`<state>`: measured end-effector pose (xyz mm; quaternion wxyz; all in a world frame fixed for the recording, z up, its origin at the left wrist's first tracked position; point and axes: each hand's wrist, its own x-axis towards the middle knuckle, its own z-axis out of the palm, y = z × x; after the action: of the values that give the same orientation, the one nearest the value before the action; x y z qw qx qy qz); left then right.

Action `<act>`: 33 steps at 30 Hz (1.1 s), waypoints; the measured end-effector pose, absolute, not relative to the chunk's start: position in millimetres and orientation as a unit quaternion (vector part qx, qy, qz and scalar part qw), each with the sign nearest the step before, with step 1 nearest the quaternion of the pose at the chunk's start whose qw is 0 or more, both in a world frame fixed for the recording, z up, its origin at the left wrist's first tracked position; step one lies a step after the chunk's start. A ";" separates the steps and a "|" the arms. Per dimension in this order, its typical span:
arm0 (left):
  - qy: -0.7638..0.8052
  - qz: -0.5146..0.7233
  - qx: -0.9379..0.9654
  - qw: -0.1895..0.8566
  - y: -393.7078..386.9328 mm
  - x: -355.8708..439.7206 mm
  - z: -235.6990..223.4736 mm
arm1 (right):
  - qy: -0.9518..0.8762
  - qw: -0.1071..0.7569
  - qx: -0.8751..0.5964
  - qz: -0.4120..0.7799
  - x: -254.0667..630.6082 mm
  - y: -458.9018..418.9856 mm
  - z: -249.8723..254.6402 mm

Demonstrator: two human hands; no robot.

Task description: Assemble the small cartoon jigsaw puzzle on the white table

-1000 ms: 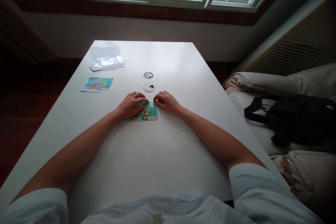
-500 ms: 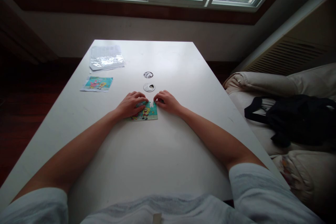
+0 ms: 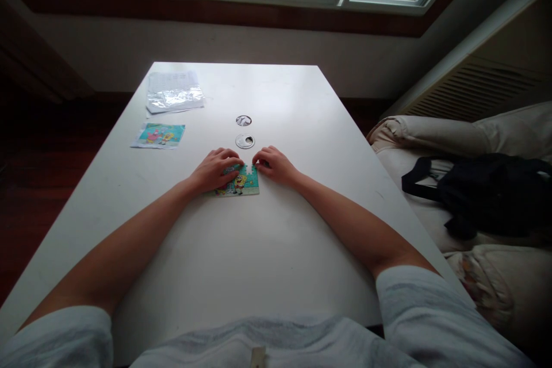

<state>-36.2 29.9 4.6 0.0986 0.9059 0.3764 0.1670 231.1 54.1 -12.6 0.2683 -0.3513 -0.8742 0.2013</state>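
A small cartoon jigsaw puzzle [image 3: 241, 183] lies flat in the middle of the white table [image 3: 241, 253]. My left hand [image 3: 213, 169] rests on the puzzle's left part, fingers curled and pressing down on it. At the puzzle's upper right corner, the fingers of my right hand [image 3: 273, 164] are pinched together on a puzzle piece; the piece itself is mostly hidden. Both forearms lie on the table.
A printed cartoon picture [image 3: 158, 135] and a clear plastic bag [image 3: 173, 93] lie at the far left of the table. Two round lids [image 3: 244, 141] sit just beyond my hands. A cream sofa with a black bag [image 3: 487, 192] stands at the right.
The view has tipped slightly, so everything sits a little higher in the picture. My hands stay at the puzzle with hardly any movement.
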 end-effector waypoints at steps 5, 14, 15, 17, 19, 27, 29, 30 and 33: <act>0.377 0.168 0.906 0.099 29.7 -36.1 5.1 | -0.874 0.268 -0.352 0.203 230.9 53.9 -11.7; 0.379 0.173 0.903 0.107 29.4 -35.8 5.2 | -0.872 0.268 -0.354 0.206 230.8 52.6 -9.8; 0.378 0.171 0.904 0.106 29.4 -35.8 5.2 | -0.872 0.268 -0.355 0.206 230.7 52.4 -9.7; 0.378 0.168 0.905 0.105 29.5 -35.9 5.3 | -0.872 0.268 -0.355 0.206 230.6 52.3 -9.5; 0.378 0.166 0.905 0.105 29.6 -35.9 5.4 | -0.871 0.267 -0.355 0.208 230.6 52.1 -9.1; 0.381 0.170 0.902 0.113 29.4 -35.9 5.9 | -0.869 0.263 -0.361 0.214 229.9 51.4 -7.8; 0.382 0.170 0.901 0.114 29.2 -35.9 5.9 | -0.869 0.262 -0.361 0.215 229.7 51.6 -8.3; 0.382 0.171 0.901 0.114 29.1 -35.9 5.9 | -0.868 0.262 -0.361 0.215 229.7 51.8 -8.6; 0.382 0.170 0.901 0.116 29.0 -35.9 6.2 | -0.869 0.266 -0.359 0.215 229.8 52.4 -9.7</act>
<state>-35.9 29.0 6.2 0.1159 0.9011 0.3818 0.1699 229.8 52.4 -9.7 0.2655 -0.3589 -0.8687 0.2146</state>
